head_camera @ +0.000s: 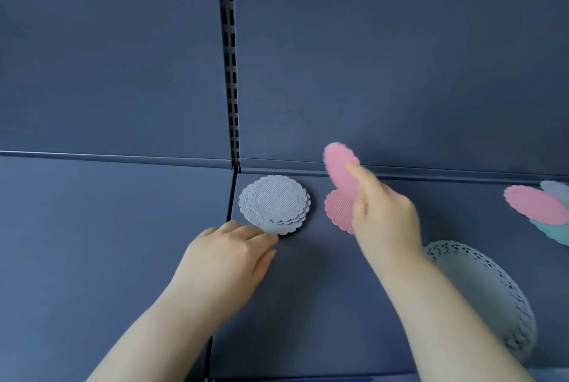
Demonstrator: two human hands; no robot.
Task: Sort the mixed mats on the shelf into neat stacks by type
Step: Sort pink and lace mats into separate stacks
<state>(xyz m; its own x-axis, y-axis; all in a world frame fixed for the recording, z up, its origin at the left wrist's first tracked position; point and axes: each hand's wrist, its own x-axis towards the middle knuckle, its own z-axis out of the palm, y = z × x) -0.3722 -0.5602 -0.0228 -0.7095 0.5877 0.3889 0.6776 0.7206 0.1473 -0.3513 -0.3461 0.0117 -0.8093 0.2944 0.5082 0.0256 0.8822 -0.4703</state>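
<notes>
The dark shelf carries everything; no bin or tray shows. The large lace mat lies apart at the near right. The grey stack sits by the back corner, slightly stepped; the left hand rests relaxed fingers against its near edge, likely to square it. The right hand pinches a raised pink mat above the flat pink mat, probably to start a pink stack. A mixed pile waits far right.

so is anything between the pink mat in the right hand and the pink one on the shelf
Nothing visible. The right hand holds the raised pink mat above the flat pink mat on the shelf. The grey stack sits apart to the left.
</notes>
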